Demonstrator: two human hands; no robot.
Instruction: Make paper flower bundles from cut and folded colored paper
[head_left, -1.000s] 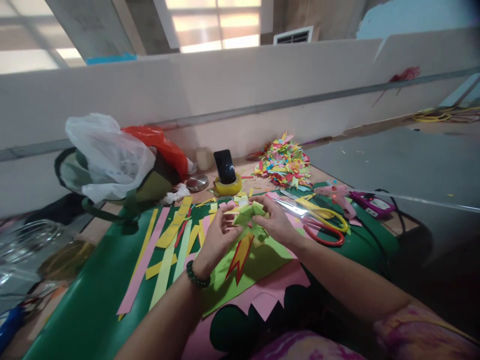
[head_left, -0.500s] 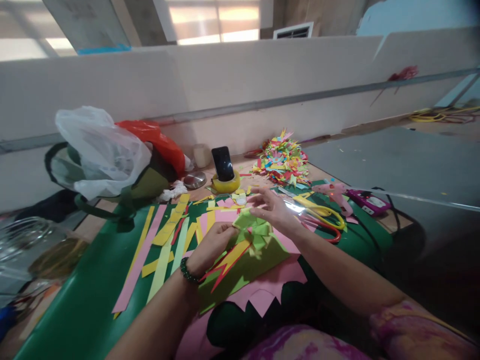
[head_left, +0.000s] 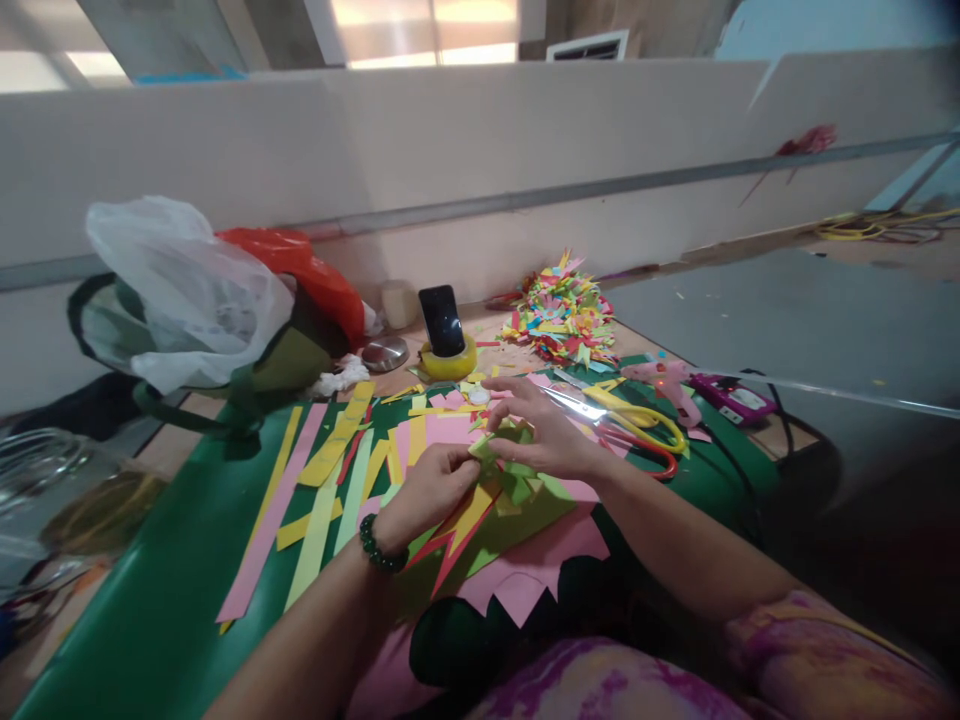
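Observation:
A light green paper flower (head_left: 517,482) with yellow and red ribbon-like tails (head_left: 461,530) lies over a green paper sheet (head_left: 525,530). My left hand (head_left: 439,490), with a dark bead bracelet on the wrist, pinches the flower's left edge between thumb and fingers. From the right, my right hand (head_left: 544,430) curves over the top of the flower, thumb and fingers around a petal. That hand covers part of the petals. Beneath the green sheet is pink paper (head_left: 525,590) with a notched edge.
Paper strips (head_left: 274,510) cover the green tabletop (head_left: 157,560) on the left. Scissors (head_left: 637,420) and a pink glue gun (head_left: 664,385) lie at right. Behind stand a phone (head_left: 442,320) in a yellow tape roll (head_left: 450,360), a pile of paper flowers (head_left: 562,310) and a bag (head_left: 292,345).
My right hand has come down and left onto the flower, its fingers closing around a petal. My left hand keeps its pinch on the edge. The view has shifted slightly.

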